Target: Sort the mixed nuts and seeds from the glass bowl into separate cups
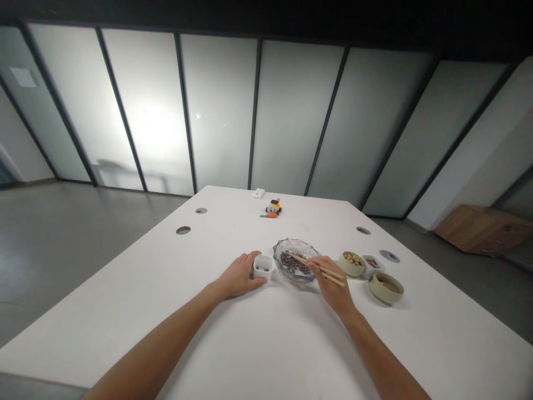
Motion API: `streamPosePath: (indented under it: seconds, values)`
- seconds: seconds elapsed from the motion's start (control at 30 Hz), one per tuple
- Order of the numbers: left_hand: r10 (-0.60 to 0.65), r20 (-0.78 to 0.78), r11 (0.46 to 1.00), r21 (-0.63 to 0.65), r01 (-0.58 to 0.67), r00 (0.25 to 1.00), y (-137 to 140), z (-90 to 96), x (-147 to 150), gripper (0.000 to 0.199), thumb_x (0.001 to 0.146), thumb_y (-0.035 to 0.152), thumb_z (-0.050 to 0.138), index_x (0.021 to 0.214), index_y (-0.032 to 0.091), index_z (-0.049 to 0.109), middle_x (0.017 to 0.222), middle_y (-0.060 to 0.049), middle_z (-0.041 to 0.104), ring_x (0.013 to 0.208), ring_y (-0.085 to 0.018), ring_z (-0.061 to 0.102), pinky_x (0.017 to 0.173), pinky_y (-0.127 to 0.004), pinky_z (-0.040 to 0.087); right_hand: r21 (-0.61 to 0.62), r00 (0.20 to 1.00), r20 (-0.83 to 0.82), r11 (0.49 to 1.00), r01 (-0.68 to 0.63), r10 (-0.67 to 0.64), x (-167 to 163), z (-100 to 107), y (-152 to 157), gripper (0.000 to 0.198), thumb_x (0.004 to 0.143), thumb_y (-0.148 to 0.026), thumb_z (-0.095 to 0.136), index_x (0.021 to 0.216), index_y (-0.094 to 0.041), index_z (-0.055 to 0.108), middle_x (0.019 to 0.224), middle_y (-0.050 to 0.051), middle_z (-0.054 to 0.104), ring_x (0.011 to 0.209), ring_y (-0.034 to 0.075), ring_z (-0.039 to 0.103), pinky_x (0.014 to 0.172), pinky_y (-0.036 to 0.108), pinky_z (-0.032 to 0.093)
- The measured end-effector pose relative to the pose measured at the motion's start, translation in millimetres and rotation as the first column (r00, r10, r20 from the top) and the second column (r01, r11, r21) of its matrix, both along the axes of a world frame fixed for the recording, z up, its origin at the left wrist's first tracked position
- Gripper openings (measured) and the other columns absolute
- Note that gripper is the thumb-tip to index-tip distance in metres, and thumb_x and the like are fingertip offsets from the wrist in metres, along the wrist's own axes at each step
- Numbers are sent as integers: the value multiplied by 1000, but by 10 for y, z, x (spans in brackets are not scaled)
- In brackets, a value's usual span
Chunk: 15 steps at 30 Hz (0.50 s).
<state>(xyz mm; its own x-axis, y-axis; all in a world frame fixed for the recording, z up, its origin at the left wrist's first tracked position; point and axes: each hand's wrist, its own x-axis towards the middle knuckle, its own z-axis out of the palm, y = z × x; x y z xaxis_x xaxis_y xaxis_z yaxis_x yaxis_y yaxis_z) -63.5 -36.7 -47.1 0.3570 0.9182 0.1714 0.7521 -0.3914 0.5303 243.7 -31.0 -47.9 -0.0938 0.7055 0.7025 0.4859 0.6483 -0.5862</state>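
My left hand (pixel 241 275) curls round the left side of a small white square cup (pixel 264 266), fingers behind it and thumb in front. A few dark bits lie on the cup's bottom. Just right of it stands a clear glass bowl (pixel 311 249) with a scalloped rim, holding many small dark seeds (pixel 293 263). My right hand (pixel 331 280) grips a pair of light wooden chopsticks (pixel 333 275). Their tips reach down into the bowl among the seeds. Whether the tips pinch a seed is too small to tell.
To the right stand a beige bowl (pixel 346 267) of pale nuts, a white cup (pixel 369 271) of brown pieces and another beige bowl (pixel 386 296). Farther back lie a toy vehicle (pixel 273 206), a toy carrot (pixel 271 216) and a white box-like object (pixel 259 193). Round holes (pixel 183 230) pierce the white table (pixel 225 239).
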Motion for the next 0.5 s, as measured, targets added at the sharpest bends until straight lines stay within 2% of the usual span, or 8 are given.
streamPosePath:
  seconds: [0.33,0.5]
  values:
    - [5,-1,1000,-7,-5,1000,-12,23,9,70,87,44,78,149,22,51,131,-13,69,123,-36,65,104,-45,51,-27,1000,-13,1000,-16,15,-17,13,-11,40,103,-55,64,90,-21,82,91,9,78,84,24,73,78,38,61]
    - [6,-3,1000,-8,-6,1000,-22,39,14,70,88,42,78,149,22,51,133,-13,68,124,-36,65,107,-45,49,-16,1000,-10,1000,-23,23,-8,13,-15,36,104,-51,63,93,-22,82,93,9,79,88,24,74,80,38,61]
